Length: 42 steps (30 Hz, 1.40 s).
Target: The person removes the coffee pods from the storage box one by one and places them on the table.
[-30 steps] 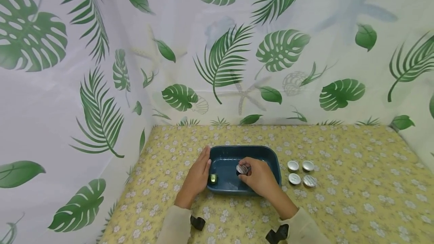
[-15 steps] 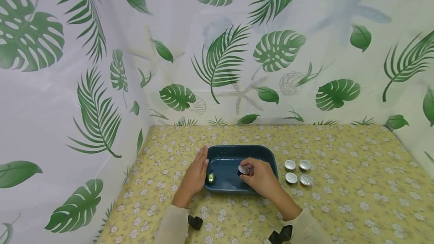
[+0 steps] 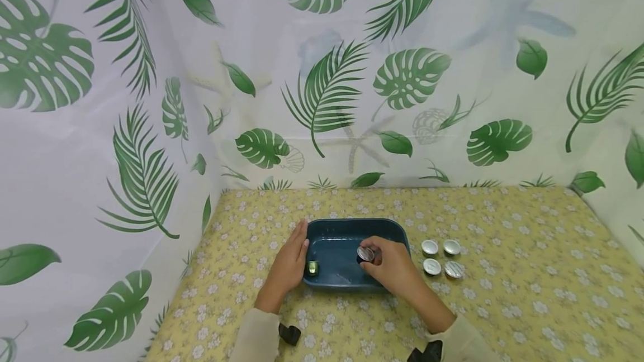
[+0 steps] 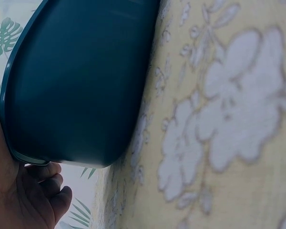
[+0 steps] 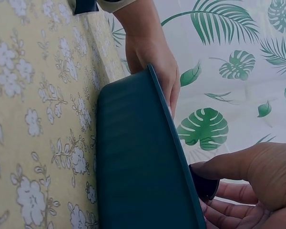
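Observation:
A dark blue rectangular tray (image 3: pixel 332 282) stands on the table in the head view. My left hand (image 3: pixel 290 258) rests along its left end, fingers extended against the outer wall. My right hand (image 3: pixel 394 264) pinches a dark coffee capsule (image 3: pixel 364 254) by its side, silver lid facing up, over the right part of the tray. The right wrist view shows the capsule (image 5: pixel 205 185) between thumb and fingers, just past the tray's rim. A shiny green capsule (image 3: pixel 312 267) lies in the tray's front left corner, beside my left hand.
Several silver-lidded capsules (image 3: pixel 441 257) stand in two rows on the table to the right of the tray. A yellow flowered cloth (image 3: pixel 528 272) covers the table. Leaf-patterned sheets (image 3: pixel 322 99) hang behind it and on the left.
My right hand has shifted slightly to the right over the tray with the dark capsule. The left hand keeps its place at the tray's end. The head view has turned a little.

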Available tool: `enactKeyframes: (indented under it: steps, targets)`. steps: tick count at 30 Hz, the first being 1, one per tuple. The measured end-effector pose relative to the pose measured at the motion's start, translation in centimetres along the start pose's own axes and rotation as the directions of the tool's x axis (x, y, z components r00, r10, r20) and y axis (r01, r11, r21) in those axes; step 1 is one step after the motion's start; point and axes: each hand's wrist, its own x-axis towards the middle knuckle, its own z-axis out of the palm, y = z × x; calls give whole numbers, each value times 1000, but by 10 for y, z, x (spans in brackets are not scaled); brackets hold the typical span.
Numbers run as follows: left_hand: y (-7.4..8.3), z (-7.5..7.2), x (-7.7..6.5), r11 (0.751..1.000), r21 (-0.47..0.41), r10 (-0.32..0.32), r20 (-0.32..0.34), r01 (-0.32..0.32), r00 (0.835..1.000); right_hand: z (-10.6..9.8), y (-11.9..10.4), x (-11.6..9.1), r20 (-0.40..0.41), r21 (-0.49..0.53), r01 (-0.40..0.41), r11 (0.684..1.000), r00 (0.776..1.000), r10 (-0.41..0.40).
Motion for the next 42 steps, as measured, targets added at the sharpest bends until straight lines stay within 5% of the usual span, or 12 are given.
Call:
enactKeyframes:
  steps: [42]
  targets:
    - [-2, 3, 0, 1000, 10, -23, 0, 23, 1000, -32, 10, -20, -62, 20, -9, 1000, 998, 10]
